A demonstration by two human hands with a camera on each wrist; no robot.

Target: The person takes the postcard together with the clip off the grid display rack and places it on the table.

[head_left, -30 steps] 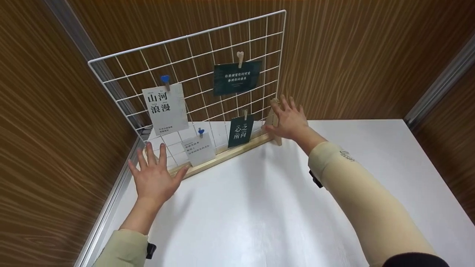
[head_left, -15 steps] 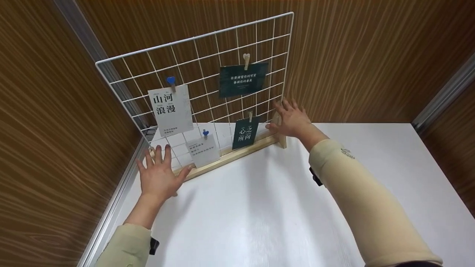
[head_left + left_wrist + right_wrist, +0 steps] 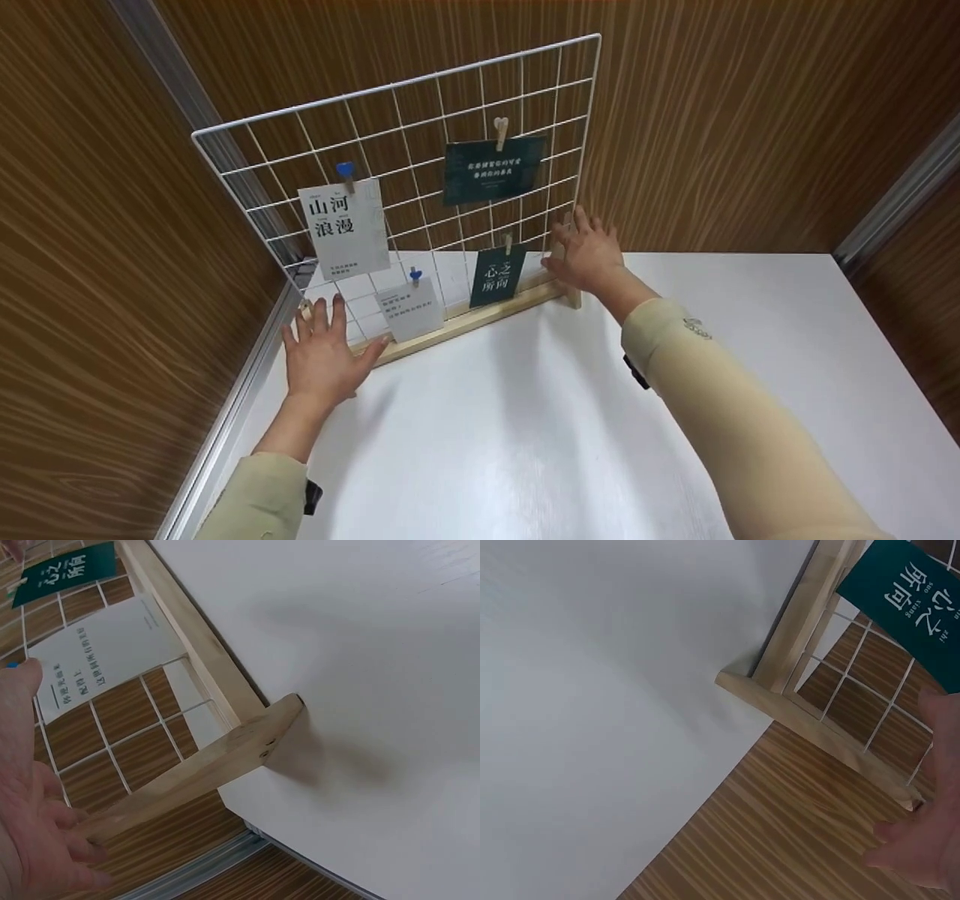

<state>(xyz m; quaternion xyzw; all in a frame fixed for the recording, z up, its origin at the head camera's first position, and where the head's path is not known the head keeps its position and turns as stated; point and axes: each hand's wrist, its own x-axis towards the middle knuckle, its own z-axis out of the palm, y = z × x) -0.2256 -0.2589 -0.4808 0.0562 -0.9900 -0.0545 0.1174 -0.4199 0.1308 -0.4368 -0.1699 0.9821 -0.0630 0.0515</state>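
Note:
A white wire grid panel (image 3: 397, 85) stands upright in a wooden base (image 3: 465, 325). Clipped to it by small clothespins with hearts are a large white card (image 3: 349, 251), a smaller white card (image 3: 412, 319), a wide dark green card (image 3: 491, 193) and a smaller green card (image 3: 487, 296). My left hand (image 3: 322, 364) is at the stand's left end, its fingers spread and touching the top of the wooden end support (image 3: 210, 757). At the opposite end, my right hand (image 3: 589, 259) lies beside the right end support (image 3: 802, 720), fingers extended, gripping nothing.
The stand is on a white table (image 3: 712, 375), turned at an angle towards its far left corner. Wood-grain walls (image 3: 712, 127) rise behind and on both sides. A metal rail (image 3: 225, 435) runs along the table's left edge.
The head view has shifted slightly, so the stand appears farther right and lower. My right hand has come a little closer to the right end support. My left hand stays at the left end.

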